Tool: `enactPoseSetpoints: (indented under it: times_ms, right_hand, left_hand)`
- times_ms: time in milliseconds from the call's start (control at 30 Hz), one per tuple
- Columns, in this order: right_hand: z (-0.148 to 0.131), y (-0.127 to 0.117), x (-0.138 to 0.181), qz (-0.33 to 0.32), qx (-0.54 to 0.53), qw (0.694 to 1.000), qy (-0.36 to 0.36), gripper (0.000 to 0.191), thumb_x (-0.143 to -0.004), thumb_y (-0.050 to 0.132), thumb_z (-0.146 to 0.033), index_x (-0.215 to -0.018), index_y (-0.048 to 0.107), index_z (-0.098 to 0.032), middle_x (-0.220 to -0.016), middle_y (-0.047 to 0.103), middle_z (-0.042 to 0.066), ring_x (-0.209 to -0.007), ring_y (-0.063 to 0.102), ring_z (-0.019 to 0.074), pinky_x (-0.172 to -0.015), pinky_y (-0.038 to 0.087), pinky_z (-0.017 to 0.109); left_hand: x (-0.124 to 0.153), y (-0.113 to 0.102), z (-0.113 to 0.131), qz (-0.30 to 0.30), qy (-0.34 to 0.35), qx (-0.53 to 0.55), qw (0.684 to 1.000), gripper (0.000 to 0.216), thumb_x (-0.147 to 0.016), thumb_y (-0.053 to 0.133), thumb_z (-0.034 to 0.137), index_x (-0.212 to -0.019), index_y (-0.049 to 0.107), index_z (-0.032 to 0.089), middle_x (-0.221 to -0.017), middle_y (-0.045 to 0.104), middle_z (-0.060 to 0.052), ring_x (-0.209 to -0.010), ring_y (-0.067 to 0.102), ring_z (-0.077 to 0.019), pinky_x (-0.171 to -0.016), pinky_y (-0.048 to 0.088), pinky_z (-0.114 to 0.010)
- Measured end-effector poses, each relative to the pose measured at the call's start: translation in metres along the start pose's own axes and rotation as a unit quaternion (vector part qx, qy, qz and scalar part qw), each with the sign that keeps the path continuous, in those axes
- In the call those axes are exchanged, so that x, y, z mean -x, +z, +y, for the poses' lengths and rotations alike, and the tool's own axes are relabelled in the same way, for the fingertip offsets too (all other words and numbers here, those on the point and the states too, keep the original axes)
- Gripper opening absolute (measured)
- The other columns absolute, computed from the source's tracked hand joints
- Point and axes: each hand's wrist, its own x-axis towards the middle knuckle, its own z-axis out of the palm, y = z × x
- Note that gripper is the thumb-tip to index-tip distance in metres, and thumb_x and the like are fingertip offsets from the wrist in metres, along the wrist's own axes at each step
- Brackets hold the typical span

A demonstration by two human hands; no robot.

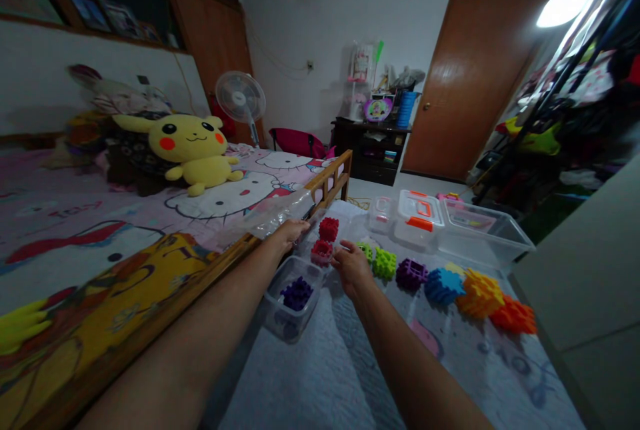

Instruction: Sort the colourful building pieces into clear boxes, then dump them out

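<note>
Right hand (353,267) was half open, fingers spread, apparently empty, just beside red blocks (329,229), seemingly inside a clear container (311,233); left hand (291,233) curled at its left side, hold unclear. Dark purple piece (297,294) sat in the nearer tub (301,321). Farther right lay a row of green, purple, blue, yellow and orange blocks (444,285). Looked like five colours set out, two left boxed.

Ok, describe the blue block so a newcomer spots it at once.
Right of the long wooden rail, a pale cloth carries a row of bumpy blocks. The blue block sits between the purple block and yellow-orange block, the row's only bright blue one.
</note>
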Motion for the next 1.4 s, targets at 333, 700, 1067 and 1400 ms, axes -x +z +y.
enactPoseSetpoints:
  times_ms: [333,700,1067,1400]
  right_hand:
    - [-0.002,-0.006,0.001,0.004,0.044,0.999,0.003,0.034,-0.055,0.061,-0.006,-0.086,0.056,-0.019,-0.066,0.061,-0.003,-0.057,0.058,0.0112,-0.056,0.048,0.023]
    - [-0.003,-0.003,0.017,-0.032,0.151,0.987,-0.035,0.015,-0.053,0.059,-0.019,-0.068,0.057,-0.019,-0.061,0.056,-0.004,-0.064,0.057,0.0137,-0.059,0.046,0.024]
    - [-0.051,-0.051,0.017,-0.063,0.441,0.874,-0.193,0.027,-0.07,0.056,-0.013,-0.094,0.066,-0.021,-0.097,0.069,0.005,-0.095,0.062,0.0216,-0.09,0.046,0.038]
    - [-0.073,-0.057,-0.029,-0.127,0.726,0.642,-0.21,0.068,-0.057,0.08,-0.015,-0.122,0.06,-0.021,-0.135,0.055,0.014,-0.128,0.04,0.0363,-0.102,0.026,0.048]
  left_hand:
    - [0.003,0.006,-0.003,0.029,-0.015,-0.073,0.997,0.018,-0.074,0.067,0.023,-0.061,0.056,0.016,-0.045,0.052,0.002,-0.038,0.044,-0.0106,-0.04,0.032,-0.022]
    - [0.008,0.013,0.001,0.059,-0.032,-0.207,0.976,0.034,-0.092,0.058,0.035,-0.12,0.057,0.015,-0.119,0.06,-0.009,-0.101,0.062,-0.0219,-0.085,0.054,-0.042]
    - [0.012,0.014,0.009,0.117,0.066,-0.313,0.94,0.013,-0.081,0.069,0.024,-0.08,0.063,0.013,-0.081,0.065,-0.003,-0.082,0.064,-0.0208,-0.07,0.051,-0.031]
    - [0.103,0.062,0.047,0.123,0.333,-0.348,0.868,0.027,-0.08,0.052,0.01,-0.105,0.059,0.019,-0.115,0.061,-0.009,-0.116,0.051,-0.0244,-0.104,0.033,-0.033]
